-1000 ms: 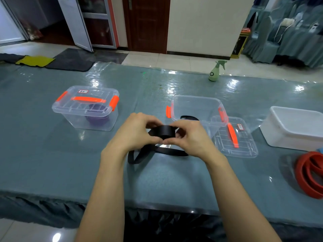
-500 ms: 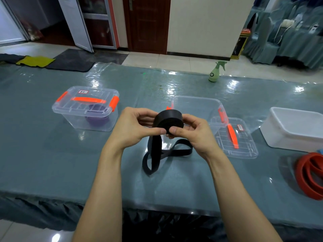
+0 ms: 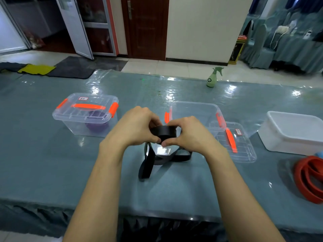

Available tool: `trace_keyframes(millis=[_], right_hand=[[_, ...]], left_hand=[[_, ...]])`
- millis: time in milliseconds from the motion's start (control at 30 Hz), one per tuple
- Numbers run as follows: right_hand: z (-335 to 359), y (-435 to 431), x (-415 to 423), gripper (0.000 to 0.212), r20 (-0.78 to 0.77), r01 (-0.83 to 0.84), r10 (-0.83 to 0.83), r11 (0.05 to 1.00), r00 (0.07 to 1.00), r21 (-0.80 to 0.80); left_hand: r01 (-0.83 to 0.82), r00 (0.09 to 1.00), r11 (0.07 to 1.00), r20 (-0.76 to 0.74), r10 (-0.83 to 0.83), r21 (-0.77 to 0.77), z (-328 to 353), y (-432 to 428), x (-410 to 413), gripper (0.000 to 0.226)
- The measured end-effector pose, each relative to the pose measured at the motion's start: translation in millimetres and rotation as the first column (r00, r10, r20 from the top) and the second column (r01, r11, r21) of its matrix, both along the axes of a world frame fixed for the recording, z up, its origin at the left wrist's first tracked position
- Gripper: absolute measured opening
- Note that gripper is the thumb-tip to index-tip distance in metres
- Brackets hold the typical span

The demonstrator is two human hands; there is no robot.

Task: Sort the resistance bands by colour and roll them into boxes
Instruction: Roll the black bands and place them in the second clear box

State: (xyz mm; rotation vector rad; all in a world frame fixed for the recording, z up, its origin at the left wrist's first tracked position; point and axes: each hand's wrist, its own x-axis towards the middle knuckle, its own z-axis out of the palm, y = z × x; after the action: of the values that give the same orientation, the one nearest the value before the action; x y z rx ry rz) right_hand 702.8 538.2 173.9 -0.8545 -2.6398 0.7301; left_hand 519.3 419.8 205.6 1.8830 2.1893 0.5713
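In the centre of the frame a black band (image 3: 163, 132) is held just above the worktop (image 3: 52, 163) between the left hand (image 3: 138, 126) and the right hand (image 3: 190, 133). Its rolled part is pinched from both sides by the curled fingers (image 3: 153, 139), and its loose end is laid on the worktop below. An open clear box (image 3: 194, 110) is seen just behind the hands. A closed box (image 3: 85, 114) with a purple roll (image 3: 97, 125) is seen at the left, and red bands (image 3: 309, 177) at the right edge.

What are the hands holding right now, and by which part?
The left hand and right hand both pinch the black resistance band by its rolled coil, one on each side; its loose tail hangs down onto the table.
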Motion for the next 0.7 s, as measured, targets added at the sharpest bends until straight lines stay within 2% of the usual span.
trace_keyframes(millis=[100, 267, 367, 467, 533, 700], right_hand=[[41.9, 15.5, -9.8, 0.036, -0.114, -0.019, 0.016, 1.0, 0.993, -0.022], [142.3, 45.9, -16.9, 0.025, -0.463, -0.066, 0.022, 0.995, 0.886, -0.079], [193.3, 55.3, -19.0, 0.031, -0.583, -0.113, 0.015, 0.985, 0.813, -0.133], [230.9, 59.5, -20.3, 0.036, -0.688, -0.184, 0.029, 0.971, 0.725, -0.153], [248.7, 60.2, -19.2, 0.038, -0.705, -0.203, 0.056, 0.971, 0.707, -0.126], [262.2, 66.9, -14.7, 0.035, -0.749, -0.275, 0.089, 0.953, 0.657, -0.128]], left_hand=[[0.044, 0.999, 0.996, 0.01, -0.045, 0.074, 43.5, 18.9, -18.9, 0.035], [0.116, 0.957, 0.924, 0.21, -0.203, 0.364, 128.5, 47.8, -53.5, 0.036], [0.143, 0.9, 0.884, 0.312, -0.303, 0.446, 169.6, 58.5, -58.9, 0.032], [0.14, 0.847, 0.808, 0.354, -0.398, 0.573, 207.1, 62.1, -55.9, 0.042], [0.173, 0.852, 0.786, 0.31, -0.422, 0.593, 228.4, 61.5, -55.5, 0.042], [0.203, 0.881, 0.82, 0.265, -0.392, 0.535, 251.2, 53.7, -55.3, 0.04]])
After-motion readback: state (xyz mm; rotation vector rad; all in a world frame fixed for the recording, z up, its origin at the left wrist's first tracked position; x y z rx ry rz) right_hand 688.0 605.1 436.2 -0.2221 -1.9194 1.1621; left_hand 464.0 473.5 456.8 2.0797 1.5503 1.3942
